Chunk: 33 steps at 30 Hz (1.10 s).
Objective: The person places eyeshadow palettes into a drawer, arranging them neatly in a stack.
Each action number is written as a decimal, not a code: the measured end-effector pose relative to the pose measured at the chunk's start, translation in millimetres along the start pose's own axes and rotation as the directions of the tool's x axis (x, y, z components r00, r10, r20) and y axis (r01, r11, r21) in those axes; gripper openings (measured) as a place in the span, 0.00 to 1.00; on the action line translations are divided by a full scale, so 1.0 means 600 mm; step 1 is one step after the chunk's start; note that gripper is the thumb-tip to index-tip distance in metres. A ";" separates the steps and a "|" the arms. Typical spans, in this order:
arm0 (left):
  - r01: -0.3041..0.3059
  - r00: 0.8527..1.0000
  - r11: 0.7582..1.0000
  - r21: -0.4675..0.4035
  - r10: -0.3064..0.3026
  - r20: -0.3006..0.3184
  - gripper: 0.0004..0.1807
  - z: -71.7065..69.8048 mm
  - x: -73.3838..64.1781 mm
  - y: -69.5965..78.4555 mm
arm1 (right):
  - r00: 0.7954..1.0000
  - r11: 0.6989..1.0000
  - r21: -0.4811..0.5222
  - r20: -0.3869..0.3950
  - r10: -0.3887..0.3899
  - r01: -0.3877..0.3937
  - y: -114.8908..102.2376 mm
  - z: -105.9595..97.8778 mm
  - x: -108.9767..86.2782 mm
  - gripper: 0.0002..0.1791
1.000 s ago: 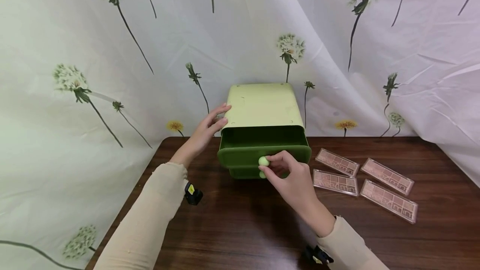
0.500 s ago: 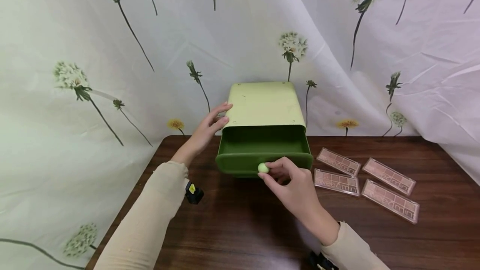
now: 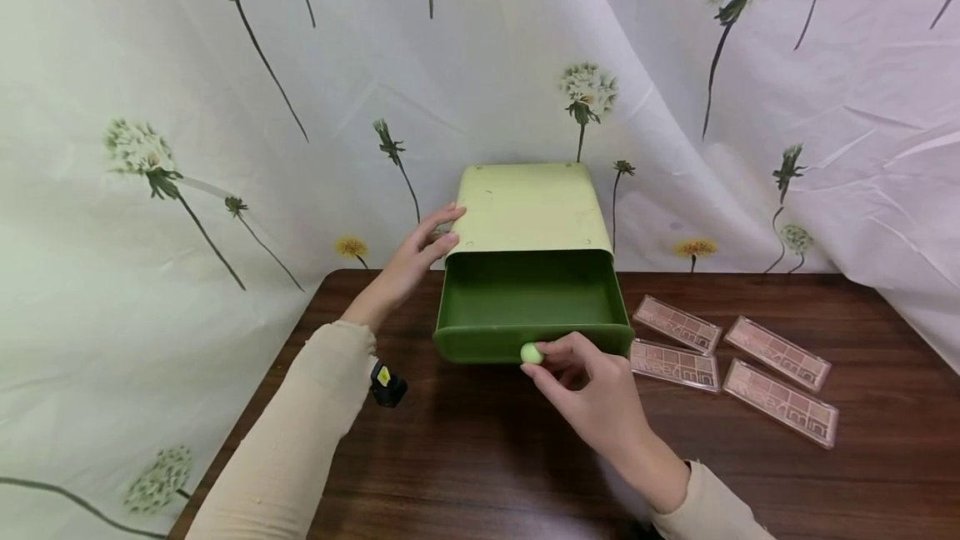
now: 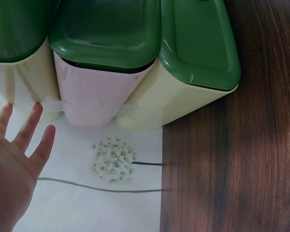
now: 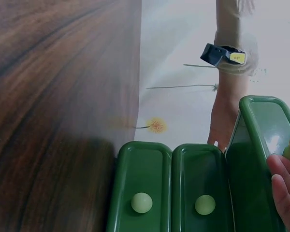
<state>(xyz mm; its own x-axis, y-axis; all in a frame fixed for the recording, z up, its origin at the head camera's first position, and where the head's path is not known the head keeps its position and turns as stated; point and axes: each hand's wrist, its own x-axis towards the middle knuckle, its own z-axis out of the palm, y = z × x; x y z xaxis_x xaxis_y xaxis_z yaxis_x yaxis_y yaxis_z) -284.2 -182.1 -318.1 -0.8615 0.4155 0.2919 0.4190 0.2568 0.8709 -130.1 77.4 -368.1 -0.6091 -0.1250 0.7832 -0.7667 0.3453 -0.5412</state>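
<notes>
A small drawer cabinet (image 3: 532, 207) with a pale yellow-green top stands against the cloth backdrop. Its top green drawer (image 3: 525, 298) is pulled far out, and nothing shows inside. My right hand (image 3: 600, 394) pinches the round light-green knob (image 3: 532, 353) between thumb and fingers. On the cabinet's left side rests my left hand (image 3: 408, 261), its fingertips at the upper edge; in the left wrist view that hand (image 4: 14, 164) has straight, spread fingers against the wall. The right wrist view shows two lower drawers shut, each with a knob (image 5: 142, 203).
Several eyeshadow palettes (image 3: 781, 402) in clear cases lie on the dark wooden table (image 3: 465, 457), right of the cabinet. One palette (image 3: 673, 364) lies close to the drawer's right corner. A white flower-print cloth (image 3: 495, 65) hangs behind.
The top drawer has slid further out toward me, its knob and my right hand moving with it. More of its inside shows. The left hand stays in place.
</notes>
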 end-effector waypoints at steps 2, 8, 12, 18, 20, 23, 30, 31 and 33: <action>0.000 1.000 1.000 0.005 0.000 -0.002 0.27 0.000 0.000 0.000 | 1.000 1.000 -0.001 -0.001 -0.006 0.006 0.000 0.001 -0.003 0.16; -0.005 1.000 1.000 0.006 0.005 -0.005 0.27 0.001 0.000 -0.001 | 1.000 1.000 0.001 -0.002 -0.017 0.017 0.002 0.003 -0.012 0.17; -0.003 1.000 1.000 0.003 0.003 -0.003 0.27 0.000 -0.001 -0.002 | 1.000 1.000 0.002 -0.002 -0.019 0.019 0.003 0.005 -0.014 0.18; -0.009 1.000 1.000 0.002 0.009 -0.001 0.27 -0.001 -0.002 -0.005 | 1.000 1.000 0.025 0.014 -0.014 0.014 0.007 0.003 -0.018 0.18; -0.011 1.000 1.000 0.003 0.011 -0.001 0.27 -0.001 -0.001 -0.006 | 1.000 0.999 0.041 0.018 -0.018 0.017 0.008 0.000 -0.019 0.18; -0.009 1.000 1.000 -0.001 0.009 0.003 0.27 -0.001 -0.001 -0.006 | 0.999 0.997 0.066 0.021 -0.030 0.028 0.009 -0.007 -0.022 0.18; -0.013 1.000 1.000 -0.002 0.013 0.005 0.27 0.001 0.000 -0.003 | 0.996 0.997 0.019 0.041 -0.076 0.075 0.021 -0.040 -0.037 0.10; -0.013 1.000 1.000 0.000 0.013 0.004 0.27 0.001 0.000 -0.003 | 0.996 0.997 -0.005 0.043 -0.082 0.082 0.024 -0.046 -0.040 0.08; -0.014 1.000 1.000 0.000 0.014 0.001 0.27 0.002 0.000 -0.002 | 0.994 0.994 -0.042 0.046 -0.101 0.103 0.032 -0.058 -0.045 0.09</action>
<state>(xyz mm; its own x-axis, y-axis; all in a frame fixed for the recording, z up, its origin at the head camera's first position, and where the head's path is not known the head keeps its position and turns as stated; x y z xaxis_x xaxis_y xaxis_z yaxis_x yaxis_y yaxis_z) -284.1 -181.7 -319.5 -0.8551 0.4198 0.3041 0.4313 0.2509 0.8666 -121.0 119.9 -389.0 -0.5371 -0.2018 0.8190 -0.8163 0.3691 -0.4444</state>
